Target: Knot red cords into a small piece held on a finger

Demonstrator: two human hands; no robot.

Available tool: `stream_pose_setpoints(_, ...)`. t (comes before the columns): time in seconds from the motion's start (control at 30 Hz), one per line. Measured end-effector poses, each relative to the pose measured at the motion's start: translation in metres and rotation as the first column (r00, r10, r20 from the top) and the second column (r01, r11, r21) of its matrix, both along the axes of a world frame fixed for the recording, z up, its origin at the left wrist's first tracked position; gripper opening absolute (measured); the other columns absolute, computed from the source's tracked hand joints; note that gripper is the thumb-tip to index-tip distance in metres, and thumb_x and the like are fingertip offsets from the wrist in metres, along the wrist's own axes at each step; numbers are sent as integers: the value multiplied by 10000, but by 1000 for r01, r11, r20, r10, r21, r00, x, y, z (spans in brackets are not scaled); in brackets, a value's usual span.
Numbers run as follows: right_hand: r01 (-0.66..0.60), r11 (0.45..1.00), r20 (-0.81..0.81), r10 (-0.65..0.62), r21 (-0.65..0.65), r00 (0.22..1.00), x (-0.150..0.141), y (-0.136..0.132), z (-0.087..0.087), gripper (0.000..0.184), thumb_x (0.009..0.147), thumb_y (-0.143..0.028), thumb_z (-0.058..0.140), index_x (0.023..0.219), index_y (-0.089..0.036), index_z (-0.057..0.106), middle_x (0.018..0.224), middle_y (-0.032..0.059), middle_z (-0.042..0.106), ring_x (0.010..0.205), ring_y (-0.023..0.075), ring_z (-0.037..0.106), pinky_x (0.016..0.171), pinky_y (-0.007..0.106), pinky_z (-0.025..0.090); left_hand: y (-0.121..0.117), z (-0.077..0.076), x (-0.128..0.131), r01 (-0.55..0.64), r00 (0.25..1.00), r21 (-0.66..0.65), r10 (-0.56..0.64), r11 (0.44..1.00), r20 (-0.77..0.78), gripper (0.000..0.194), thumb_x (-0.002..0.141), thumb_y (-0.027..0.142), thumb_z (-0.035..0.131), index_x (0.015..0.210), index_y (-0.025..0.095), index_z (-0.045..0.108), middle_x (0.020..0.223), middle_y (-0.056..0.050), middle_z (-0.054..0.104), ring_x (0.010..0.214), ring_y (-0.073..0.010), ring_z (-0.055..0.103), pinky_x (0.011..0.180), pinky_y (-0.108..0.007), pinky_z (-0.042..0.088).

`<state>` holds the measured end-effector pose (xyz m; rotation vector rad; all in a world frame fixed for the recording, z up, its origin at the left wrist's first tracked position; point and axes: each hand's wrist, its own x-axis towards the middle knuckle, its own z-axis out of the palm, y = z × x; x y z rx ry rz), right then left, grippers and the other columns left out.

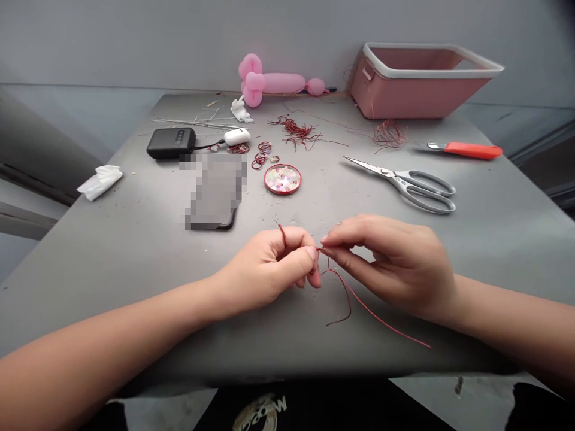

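Over the front of the grey table, my left hand (278,260) pinches a thin red cord (381,319) between thumb and forefinger. A braided piece of the cord sticks up over the left forefinger. My right hand (395,263) is closed too, its thumb and fingertips pinching the same cord right beside the left thumb. From between the hands two loose ends hang down: a dark red one curling back and a brighter one running to the right. The part inside the left hand is hidden. Beyond the hands lies a round red-rimmed dish (283,179) of small pale beads.
Scissors (399,179) and an orange-handled cutter (471,149) lie right. Behind are red cord scraps (296,129), a pink bin (408,93) and a pink balloon figure (278,82). Left are a blurred phone (218,191), a black power bank (171,143), a white earphone case (236,137) and tissue (101,182).
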<state>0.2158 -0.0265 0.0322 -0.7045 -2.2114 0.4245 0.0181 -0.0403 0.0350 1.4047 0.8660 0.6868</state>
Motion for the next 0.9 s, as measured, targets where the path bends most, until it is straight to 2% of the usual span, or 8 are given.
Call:
stream_pose_setpoints(0.17,-33,991,63,25,129,998,3,-4,0,200,883,-35,514,915,-195,629,729,34,662,646,113,608,609,234,508,-2,1,-2,32,989,29,-27,999,-148,241,906,307,474,729,167,560,662,8,588,584,-98,499,559,-227,421)
stream_pose_setpoints(0.33,-107,958,23,117,-267,993,5,-2,7,165,870,-73,537,820,-174,657,662,-1,626,588,78,545,561,194,454,-4,2,-3,55,966,231,7,971,-257,211,886,246,481,715,161,571,619,36,512,577,-84,434,544,-215,360)
stream_pose_setpoints(0.4,-164,814,-56,160,-557,986,5,3,9,99,857,-154,595,787,-169,662,673,-2,632,593,79,547,552,193,448,-3,3,-3,90,956,302,2,949,-294,185,864,216,500,702,159,569,630,35,529,589,-81,446,548,-210,355)
stream_pose_setpoints(0.5,-266,451,-192,203,-852,960,4,12,8,113,817,-254,659,770,-153,649,678,1,626,576,81,535,529,202,449,-2,5,-5,111,951,360,7,926,-310,198,846,213,525,659,157,555,627,35,531,584,-77,442,542,-211,338)
stream_pose_setpoints(0.57,-297,378,-229,214,-877,950,3,15,8,128,809,-265,667,762,-150,635,677,-1,622,583,82,541,543,205,461,-1,6,-5,94,961,276,-15,956,-275,210,853,233,523,659,158,556,622,33,539,580,-78,448,540,-210,344)
stream_pose_setpoints(0.73,-187,896,18,212,-404,977,4,8,7,167,866,-80,527,792,-174,643,690,8,619,630,88,566,588,206,473,-1,4,-1,121,991,-224,-129,967,-20,225,862,243,488,654,168,528,585,29,577,534,-78,511,563,-208,435)
stream_pose_setpoints(0.8,-174,980,101,184,-99,978,6,3,5,276,862,1,447,842,-187,648,686,18,609,624,99,550,576,220,469,0,4,1,158,987,-388,-137,908,83,216,830,209,478,618,175,492,508,50,536,457,-66,473,555,-214,467)
stream_pose_setpoints(0.9,-170,956,161,134,238,978,8,-1,6,300,865,11,424,877,-192,644,665,42,609,630,140,537,574,275,469,0,7,3,209,975,-546,-130,811,181,190,779,182,473,589,181,461,451,72,484,392,-53,414,560,-232,518)
